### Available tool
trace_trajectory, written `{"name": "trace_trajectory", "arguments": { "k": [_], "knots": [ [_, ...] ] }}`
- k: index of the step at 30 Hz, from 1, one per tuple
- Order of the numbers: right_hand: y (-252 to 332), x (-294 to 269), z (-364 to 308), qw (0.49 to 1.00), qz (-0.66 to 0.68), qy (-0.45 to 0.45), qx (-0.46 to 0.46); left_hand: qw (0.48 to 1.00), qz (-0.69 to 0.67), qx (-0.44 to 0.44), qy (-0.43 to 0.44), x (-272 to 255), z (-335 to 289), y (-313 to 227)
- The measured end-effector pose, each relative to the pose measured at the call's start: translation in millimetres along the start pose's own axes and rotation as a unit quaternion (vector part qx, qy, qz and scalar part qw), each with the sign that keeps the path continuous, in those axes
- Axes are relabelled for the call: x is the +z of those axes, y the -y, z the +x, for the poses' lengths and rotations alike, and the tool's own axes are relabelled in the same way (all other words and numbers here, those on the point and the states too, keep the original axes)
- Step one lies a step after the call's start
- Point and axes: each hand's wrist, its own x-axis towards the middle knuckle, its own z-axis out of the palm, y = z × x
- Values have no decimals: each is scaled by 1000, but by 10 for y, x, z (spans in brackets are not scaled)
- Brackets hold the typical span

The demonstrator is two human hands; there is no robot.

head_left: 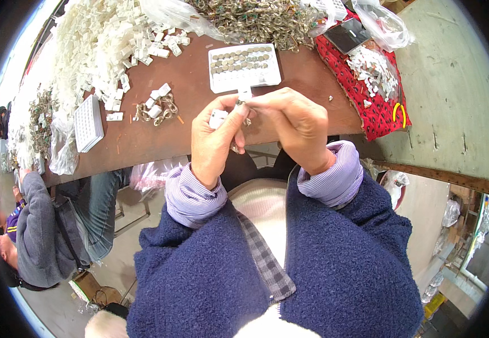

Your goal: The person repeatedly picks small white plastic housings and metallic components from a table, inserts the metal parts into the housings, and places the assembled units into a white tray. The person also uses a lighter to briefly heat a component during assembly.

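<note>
In front of my chest both hands meet over the near table edge. My left hand (209, 147) is closed, with a small white plastic piece (245, 93) upright at its thumb and fingertips. Another white piece (218, 119) is tucked in the same hand, and bits of metal or wire show under the fingers. My right hand (300, 127) pinches at the base of the upright piece; what its fingertips grip is too small to tell. Just beyond lies a white tray (217, 86) with rows of round, coin-like metal discs (236, 61).
White plastic pieces (95, 39) heap at the far left, wired parts (255, 22) at the back. A small wired cluster (165, 110) and stacked white trays (89, 125) lie left. A red patterned cloth (375, 125) holds white bits, beside yellow-handled tool (399, 115). Another person (50, 225) sits left.
</note>
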Motion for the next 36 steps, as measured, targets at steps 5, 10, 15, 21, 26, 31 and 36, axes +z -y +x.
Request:
{"name": "trace_trajectory", "arguments": {
  "k": [5,10,15,21,26,31,36],
  "knots": [
    [-26,0,135,998,-45,19,41,999,9,-10,35,-101,6,12],
    [-56,18,179,994,-75,73,42,998,8,-53,36,-215,-58,-58],
    [35,83,76,993,-111,39,30,992,-83,-80,57,-262,-100,-125],
    [24,25,20,987,-144,33,-60,992,-67,-87,61,-194,-107,-109],
    [17,-31,-1,986,-108,79,-97,989,-96,-97,52,-185,-72,-85],
    [29,44,-9,990,-87,87,-72,985,-133,-94,60,-208,-32,-56],
    [0,133,21,987,-101,81,-97,975,-180,-107,77,-277,-25,-43]
  ]
}}
